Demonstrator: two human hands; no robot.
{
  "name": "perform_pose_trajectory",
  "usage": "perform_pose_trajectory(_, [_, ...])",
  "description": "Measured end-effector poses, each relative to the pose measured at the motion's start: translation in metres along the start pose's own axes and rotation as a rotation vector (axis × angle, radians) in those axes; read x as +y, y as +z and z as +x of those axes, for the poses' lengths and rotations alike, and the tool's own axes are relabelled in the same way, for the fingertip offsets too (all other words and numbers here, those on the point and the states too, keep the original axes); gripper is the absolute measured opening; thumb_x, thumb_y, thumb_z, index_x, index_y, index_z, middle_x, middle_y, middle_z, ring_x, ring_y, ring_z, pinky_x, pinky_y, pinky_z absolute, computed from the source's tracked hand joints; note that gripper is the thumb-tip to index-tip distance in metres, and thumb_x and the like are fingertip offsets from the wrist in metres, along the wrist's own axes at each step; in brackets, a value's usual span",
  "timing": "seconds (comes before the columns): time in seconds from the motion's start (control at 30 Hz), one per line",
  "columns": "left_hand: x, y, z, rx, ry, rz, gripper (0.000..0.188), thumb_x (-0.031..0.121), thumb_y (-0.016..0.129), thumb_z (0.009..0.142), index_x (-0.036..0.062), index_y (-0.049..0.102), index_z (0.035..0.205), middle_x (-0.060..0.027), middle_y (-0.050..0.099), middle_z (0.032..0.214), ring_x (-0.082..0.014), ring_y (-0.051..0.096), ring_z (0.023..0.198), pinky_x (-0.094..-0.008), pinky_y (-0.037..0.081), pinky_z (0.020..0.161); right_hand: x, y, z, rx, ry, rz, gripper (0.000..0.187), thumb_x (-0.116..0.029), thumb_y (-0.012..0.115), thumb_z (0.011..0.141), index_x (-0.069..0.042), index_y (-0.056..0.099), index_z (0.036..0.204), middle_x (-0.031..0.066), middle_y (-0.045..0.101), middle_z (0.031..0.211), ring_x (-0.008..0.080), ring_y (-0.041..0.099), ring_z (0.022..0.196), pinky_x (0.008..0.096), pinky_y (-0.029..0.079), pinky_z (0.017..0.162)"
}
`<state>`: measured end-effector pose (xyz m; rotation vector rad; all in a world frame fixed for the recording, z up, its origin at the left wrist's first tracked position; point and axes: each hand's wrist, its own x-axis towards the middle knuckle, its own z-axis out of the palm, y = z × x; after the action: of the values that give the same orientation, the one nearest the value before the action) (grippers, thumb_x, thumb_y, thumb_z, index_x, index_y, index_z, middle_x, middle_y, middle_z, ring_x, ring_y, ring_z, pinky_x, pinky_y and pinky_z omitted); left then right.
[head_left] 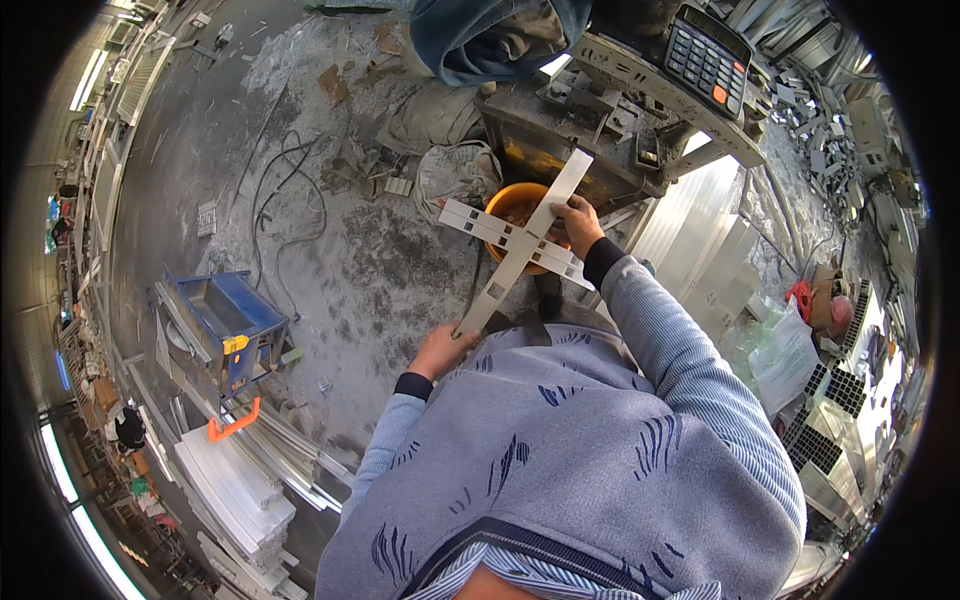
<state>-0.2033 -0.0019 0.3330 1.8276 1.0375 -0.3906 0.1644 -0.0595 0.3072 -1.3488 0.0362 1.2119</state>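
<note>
My left hand (445, 350) is closed on the near end of a pale metal bar (515, 259) with square cutouts. The bar slants away from me to the right. My right hand (578, 226) grips its right edge near the far end, fingertips partly hidden. Crossing beneath it is another slotted bar (472, 221) with a row of small square holes; it looks like two strips side by side. What holds up this lower piece cannot be seen. Below the crossing stands an orange bucket (497, 200) with small pieces inside, partly covered by the bars.
A dusty workbench (575, 150) stands ahead, with a calculator (705, 62) on its ledge and a blue cloth (470, 50) beside it. A blue machine (225, 310) with an orange handle (236, 420) is at left. Stacked metal profiles (235, 490) lie behind it; a hose (262, 215) crosses the floor.
</note>
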Motion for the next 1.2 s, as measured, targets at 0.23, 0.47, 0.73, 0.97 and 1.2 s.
perform_pose_trajectory(0.23, [-0.022,0.055,0.008,0.159,0.037,-0.024,0.063,0.038,0.082,0.08,0.0044,0.061,0.13,-0.0246,0.072,0.111,-0.0433,0.069,0.104,-0.0485,0.054,0.088,-0.016,-0.001,0.024,0.045,-0.089,-0.068,0.036,-0.008,0.066,0.096,-0.002,0.057,0.131,0.0118,0.071,0.111,0.0218,0.072,0.093,0.0355,0.061,0.076])
perform_pose_trajectory(0.47, [-0.02,0.088,0.008,0.245,0.011,-0.033,0.058,0.032,0.082,0.079,0.0083,0.06,0.127,-0.0243,0.07,0.114,-0.0452,0.066,0.107,-0.0509,0.053,0.088,-0.017,-0.018,0.044,0.021,-0.17,-0.006,0.037,-0.007,0.065,0.097,-0.001,0.059,0.132,0.0117,0.071,0.114,0.022,0.071,0.095,0.0342,0.06,0.083])
perform_pose_trajectory(0.73, [-0.013,0.098,0.025,0.287,0.02,0.037,0.055,0.028,0.081,0.082,0.0068,0.057,0.127,-0.0231,0.07,0.109,-0.043,0.067,0.103,-0.052,0.053,0.085,-0.03,-0.023,0.066,0.053,-0.284,-0.137,0.04,-0.002,0.064,0.097,0.001,0.052,0.135,0.0129,0.069,0.124,0.0247,0.067,0.109,0.0366,0.054,0.095])
perform_pose_trajectory(0.97, [0.0,0.086,0.019,0.298,0.016,0.046,0.054,0.029,0.08,0.083,0.0073,0.056,0.127,-0.0234,0.071,0.105,-0.0445,0.068,0.098,-0.0525,0.053,0.082,-0.016,-0.031,0.083,0.035,-0.474,-0.363,0.041,-0.005,0.066,0.093,-0.001,0.057,0.133,0.0146,0.072,0.117,0.0241,0.07,0.103,0.0352,0.056,0.09])
perform_pose_trajectory(1.2, [0.024,0.067,-0.002,0.376,0.071,0.089,0.061,0.03,0.08,0.082,0.0087,0.055,0.133,-0.0238,0.072,0.107,-0.044,0.07,0.097,-0.0514,0.056,0.081,-0.021,-0.023,0.064,0.044,-0.42,-0.218,0.042,-0.005,0.065,0.092,-0.001,0.06,0.134,0.0144,0.074,0.107,0.0214,0.072,0.098,0.0329,0.058,0.082])
